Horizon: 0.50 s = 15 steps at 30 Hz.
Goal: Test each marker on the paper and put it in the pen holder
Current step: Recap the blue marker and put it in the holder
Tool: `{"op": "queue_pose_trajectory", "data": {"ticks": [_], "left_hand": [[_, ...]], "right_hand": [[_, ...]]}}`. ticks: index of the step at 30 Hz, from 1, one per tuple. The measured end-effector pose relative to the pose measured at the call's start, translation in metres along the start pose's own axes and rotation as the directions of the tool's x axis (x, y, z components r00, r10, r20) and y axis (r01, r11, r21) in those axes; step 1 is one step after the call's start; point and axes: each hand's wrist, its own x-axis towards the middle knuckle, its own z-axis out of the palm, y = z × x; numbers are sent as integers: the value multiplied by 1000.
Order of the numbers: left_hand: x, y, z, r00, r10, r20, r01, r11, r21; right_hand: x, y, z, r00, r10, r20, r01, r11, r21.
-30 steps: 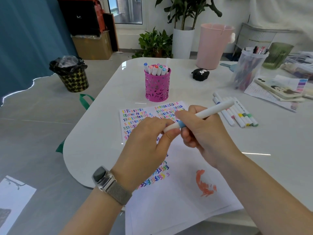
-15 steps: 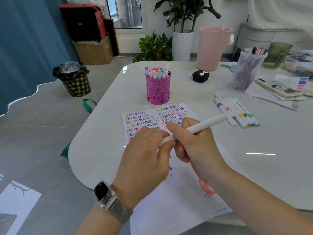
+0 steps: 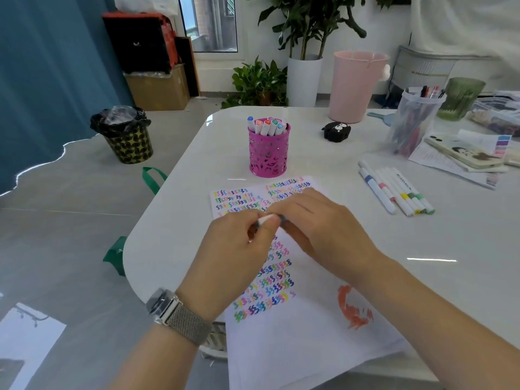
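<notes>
Both hands meet over the paper point(image 3: 295, 333) mid-desk. Left hand point(image 3: 239, 249) pinches the white end of a marker point(image 3: 266, 220) between thumb and fingers; right hand point(image 3: 318, 226) curls round the rest, so the barrel is mostly hidden. Motion blur here. I can't tell if the cap is on, coming off or going back.

Pen holder point(image 3: 268, 152), pink perforated cup, stands just beyond the paper's far edge with a bunch of markers already in it. Six loose markers point(image 3: 396, 190) lie in a row to the right on the desk point(image 3: 422, 277), well clear of both hands. My read: several still to test.

Risks as I see them:
- Cap pulled hard, hands jerk apart, open tip streaks a finger or lands across marks already on the paper.
- Cap only half seated before the drop into the holder, so the tip dries out.
- Holder looks crowded; pushing one more in at an angle could tip it, since it's light and narrow.
- Paper isn't held down. Any drag from the wrists slides it toward the desk edge nearest me, where it already overhangs.
</notes>
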Motion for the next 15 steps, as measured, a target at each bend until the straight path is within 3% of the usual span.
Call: {"op": "queue_pose_trajectory", "data": {"ticks": [2,4,6,9,11,13,14,15], "left_hand": [[1,-1,-7,1000,-1,-25,-1,998,-59],[5,-3,-14,997,23,-74,-20,999,34],[10,-8,-15,991,66,-113,-48,987,154],[14,-7,-9,994,78,-80,-58,973,223],[15,-8,-7,999,50,3,-49,960,275],[16,-13,-9,996,7,86,-34,945,324],[15,-14,-11,992,-16,127,-32,931,364],[15,-16,-12,987,-32,157,-35,912,408]], "right_hand": [[17,1,-6,971,238,20,-237,953,190],[47,14,-18,900,431,-60,-365,823,435],[86,30,-28,819,521,-242,-296,744,599],[142,57,-24,703,574,-420,-234,745,625],[162,75,-9,744,572,-346,-332,765,551],[168,88,10,821,567,-62,-516,784,346],[164,92,16,821,567,58,-565,795,220],[158,94,18,822,563,86,-569,808,154]]}}
